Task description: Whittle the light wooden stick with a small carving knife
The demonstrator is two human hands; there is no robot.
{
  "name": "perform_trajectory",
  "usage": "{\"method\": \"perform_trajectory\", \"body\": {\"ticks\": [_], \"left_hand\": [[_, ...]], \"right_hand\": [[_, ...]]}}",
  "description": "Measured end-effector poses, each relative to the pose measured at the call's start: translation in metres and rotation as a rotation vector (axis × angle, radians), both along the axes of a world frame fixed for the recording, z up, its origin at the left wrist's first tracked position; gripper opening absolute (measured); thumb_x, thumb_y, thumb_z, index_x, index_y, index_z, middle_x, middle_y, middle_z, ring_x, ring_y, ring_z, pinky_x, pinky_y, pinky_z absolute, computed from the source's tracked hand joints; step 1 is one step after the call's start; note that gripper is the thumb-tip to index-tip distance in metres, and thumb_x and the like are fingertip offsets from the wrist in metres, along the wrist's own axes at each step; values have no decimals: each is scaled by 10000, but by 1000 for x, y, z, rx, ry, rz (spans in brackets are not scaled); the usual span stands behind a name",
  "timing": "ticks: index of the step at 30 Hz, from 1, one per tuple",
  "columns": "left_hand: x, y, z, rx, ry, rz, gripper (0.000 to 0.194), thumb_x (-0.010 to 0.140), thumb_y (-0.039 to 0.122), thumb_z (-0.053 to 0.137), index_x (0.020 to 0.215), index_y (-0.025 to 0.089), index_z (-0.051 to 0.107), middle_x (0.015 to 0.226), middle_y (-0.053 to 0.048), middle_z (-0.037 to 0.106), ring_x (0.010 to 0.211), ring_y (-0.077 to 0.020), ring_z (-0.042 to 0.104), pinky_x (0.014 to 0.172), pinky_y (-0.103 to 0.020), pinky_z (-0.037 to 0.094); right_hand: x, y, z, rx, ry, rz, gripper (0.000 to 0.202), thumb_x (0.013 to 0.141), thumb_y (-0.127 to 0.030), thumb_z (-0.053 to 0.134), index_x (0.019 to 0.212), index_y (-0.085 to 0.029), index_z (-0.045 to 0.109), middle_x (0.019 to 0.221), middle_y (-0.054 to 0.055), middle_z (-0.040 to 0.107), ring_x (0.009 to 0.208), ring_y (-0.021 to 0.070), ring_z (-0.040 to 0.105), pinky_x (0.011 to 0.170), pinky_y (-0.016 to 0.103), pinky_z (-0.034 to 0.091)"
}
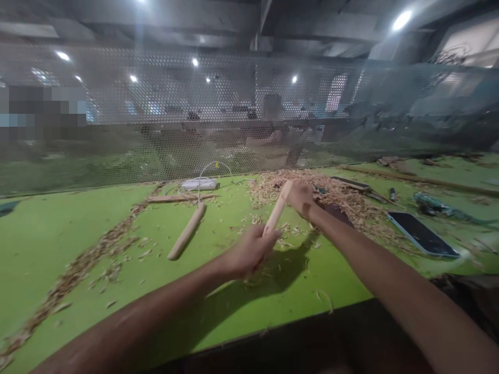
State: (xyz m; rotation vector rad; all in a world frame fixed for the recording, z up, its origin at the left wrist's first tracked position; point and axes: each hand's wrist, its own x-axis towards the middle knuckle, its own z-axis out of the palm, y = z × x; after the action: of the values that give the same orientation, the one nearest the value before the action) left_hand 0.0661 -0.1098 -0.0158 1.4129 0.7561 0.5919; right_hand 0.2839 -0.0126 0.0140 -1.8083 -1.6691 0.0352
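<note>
A pale wooden stick (278, 209) slants upward over the green table (128, 291). My left hand (251, 252) is closed round its lower end. Beyond it, my right hand (301, 198) is closed near the stick's upper end, blurred; whether its fingers grip the stick or something else is hidden. Behind and beside that hand lies a heap of wood shavings (273, 182). A smooth wooden handle (187, 231) rests on the table to the left of my left hand.
A white power strip (199, 184) with a cable and a thin wooden strip (181, 198) lie at the back. On the right are a phone (423, 235), a dark flat object (351, 183) and a green tangled bundle (438, 205). Perforated mesh (175, 145) stands behind the table.
</note>
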Motion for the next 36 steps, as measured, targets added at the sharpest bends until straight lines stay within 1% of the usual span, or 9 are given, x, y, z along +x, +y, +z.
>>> {"method": "perform_trajectory", "body": {"ticks": [2, 4, 7, 10, 14, 18, 23, 31, 36], "left_hand": [[2, 4, 1, 0, -12, 73, 410, 864, 561, 557, 706, 207, 423, 482, 84, 396, 315, -50, 306, 288, -181, 239], [3, 13, -3, -40, -32, 164, 401, 872, 519, 558, 675, 210, 393, 464, 92, 362, 309, -43, 280, 286, -175, 216], [-1, 29, -12, -112, -159, 179, 402, 879, 464, 565, 643, 214, 357, 449, 99, 316, 312, -38, 275, 299, -173, 217], [-4, 35, -17, -94, -192, 151, 425, 873, 480, 581, 623, 212, 365, 426, 93, 322, 306, -41, 289, 302, -177, 235], [-2, 34, -17, -89, -214, 162, 444, 861, 499, 588, 613, 218, 351, 403, 99, 299, 291, -46, 269, 292, -181, 223], [2, 28, -13, -59, -125, 251, 429, 879, 504, 558, 628, 218, 359, 410, 90, 333, 284, -54, 290, 290, -184, 226], [3, 19, -5, 58, 85, 405, 350, 888, 468, 547, 690, 210, 416, 451, 78, 403, 313, -68, 357, 310, -182, 270], [6, 21, -8, 83, 155, 437, 298, 904, 375, 503, 673, 213, 406, 448, 75, 395, 319, -74, 343, 314, -191, 256], [4, 20, 0, 104, 215, 473, 282, 921, 323, 463, 673, 215, 384, 451, 70, 387, 324, -76, 354, 328, -191, 265]], "right_hand": [[18, 6, 2, -69, -99, -166, 183, 838, -149, 558, 742, -82, 699, 688, 164, 641, 720, 220, 584, 646, 286, 370], [20, 6, 4, -95, -206, -236, 240, 869, -198, 518, 774, -89, 709, 722, 168, 651, 710, 206, 584, 621, 274, 359], [-6, -4, 6, -81, -290, -71, 310, 891, -244, 471, 736, -121, 709, 690, 124, 648, 647, 175, 560, 590, 260, 359], [-46, -23, 7, -179, -360, 138, 305, 885, -260, 472, 721, -163, 710, 652, 69, 646, 580, 159, 553, 576, 250, 399], [-78, -43, 5, -180, -574, 175, 264, 861, -305, 551, 848, -131, 749, 791, 149, 709, 741, 235, 648, 644, 287, 445], [-80, -47, 1, -166, -631, 174, 331, 945, -249, 447, 923, -117, 749, 831, 164, 723, 792, 236, 669, 682, 284, 450], [-79, -43, 0, -123, -611, 166, 478, 1023, -288, 312, 947, -104, 746, 829, 173, 724, 780, 240, 673, 700, 305, 458], [-76, -32, -6, -96, -631, 150, 447, 997, -224, 327, 989, -110, 760, 887, 173, 735, 852, 242, 685, 728, 300, 471], [-82, -22, -14, -63, -626, 179, 393, 967, -178, 374, 962, -103, 760, 856, 161, 727, 823, 242, 676, 709, 310, 472]]}}
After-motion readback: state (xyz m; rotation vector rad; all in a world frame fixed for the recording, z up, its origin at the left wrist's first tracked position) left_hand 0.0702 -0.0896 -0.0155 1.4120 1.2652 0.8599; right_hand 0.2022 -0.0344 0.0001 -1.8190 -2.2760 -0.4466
